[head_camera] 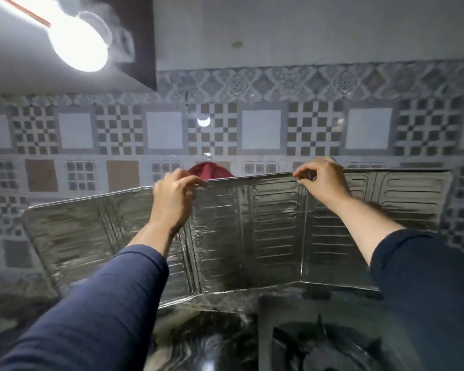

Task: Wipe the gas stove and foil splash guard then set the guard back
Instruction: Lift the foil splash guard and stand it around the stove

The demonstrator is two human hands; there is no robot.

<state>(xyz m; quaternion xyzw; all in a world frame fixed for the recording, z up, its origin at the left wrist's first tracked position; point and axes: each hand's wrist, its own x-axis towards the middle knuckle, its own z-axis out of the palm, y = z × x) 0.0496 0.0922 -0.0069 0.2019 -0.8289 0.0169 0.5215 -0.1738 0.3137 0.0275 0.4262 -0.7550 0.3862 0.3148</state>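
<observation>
Two arms reach forward from the bottom edge. Each wears a long, plain, dark navy-blue fabric sleeve pushed up to mid-forearm, leaving wrists bare. The left hand (173,196) and right hand (322,180) are bare: no gloves, no visible rings.

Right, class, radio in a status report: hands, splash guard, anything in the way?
Left hand and right hand both pinching top edge of silver folding foil splash guard. Guard upright behind dark gas stove. Dark red object behind guard, unidentifiable.
</observation>
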